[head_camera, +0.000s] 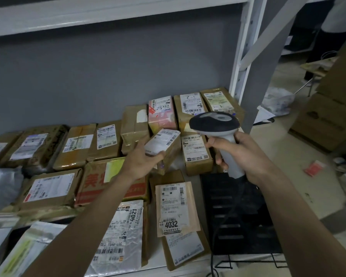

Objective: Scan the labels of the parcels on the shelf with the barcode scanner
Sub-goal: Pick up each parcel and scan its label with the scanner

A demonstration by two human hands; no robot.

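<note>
My left hand (143,159) grips a small brown parcel (165,144) and holds it tilted above the shelf, its white label facing up. My right hand (242,154) grips the handle of the grey barcode scanner (216,124). The scanner's dark head sits just right of the held parcel and points away from me, toward the back of the shelf. Several other labelled cardboard parcels lie flat on the shelf, among them one marked 4032 (177,208) and a silver bag marked 4021 (120,236).
The white metal shelf upright (241,56) rises at the right and a shelf beam (108,13) runs overhead. A black wire rack (238,212) sits under my right forearm, where the scanner cable hangs down. Cardboard boxes (328,120) and litter lie on the floor at the right.
</note>
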